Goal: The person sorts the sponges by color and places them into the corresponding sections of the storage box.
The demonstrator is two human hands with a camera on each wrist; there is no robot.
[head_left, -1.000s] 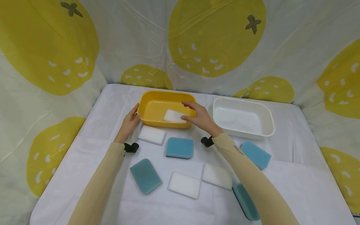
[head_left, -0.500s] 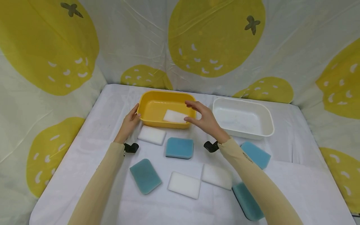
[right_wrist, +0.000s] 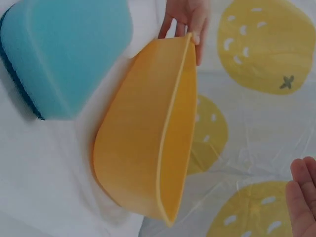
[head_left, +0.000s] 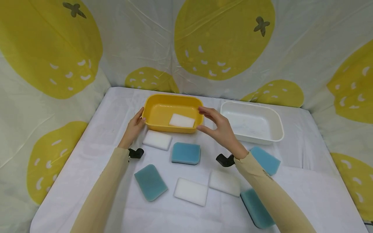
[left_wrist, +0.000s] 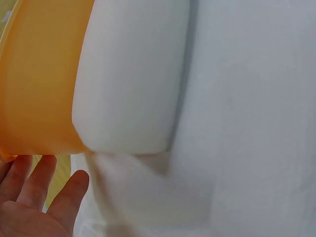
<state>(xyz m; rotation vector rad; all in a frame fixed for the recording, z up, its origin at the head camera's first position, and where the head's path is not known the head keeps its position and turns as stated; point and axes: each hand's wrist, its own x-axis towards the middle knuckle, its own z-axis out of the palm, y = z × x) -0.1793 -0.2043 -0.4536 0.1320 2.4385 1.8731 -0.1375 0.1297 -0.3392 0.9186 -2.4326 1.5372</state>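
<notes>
My left hand (head_left: pixel 135 128) rests against the left end of the yellow plastic basin (head_left: pixel 157 127), with fairly straight fingers (left_wrist: pixel 40 177) on the outer wall in the left wrist view. In the right wrist view, that hand's thumb lies close to the rim. A white sponge (head_left: pixel 182 120) lies flat inside the basin, toward its right side. My right hand (head_left: pixel 220 129) holds nothing; its thumb and fingers are spread apart right at the basin's right rim. Just in front of the basin lie another white sponge (head_left: pixel 157 139) and a blue scouring sponge (head_left: pixel 186 153).
A white basin (head_left: pixel 250 121) stands to the right. Nearer on the white cloth lie a teal sponge (head_left: pixel 151 183), two white sponges (head_left: pixel 191 191), a dark-backed teal sponge (head_left: pixel 256 210) and a blue sponge (head_left: pixel 265 160) partly under the right forearm. A lemon-print curtain (head_left: pixel 145 38) hangs behind.
My right hand has moved right and slightly toward me, from over the white sponge in the yellow basin to the basin's right rim. The left hand has stayed put.
</notes>
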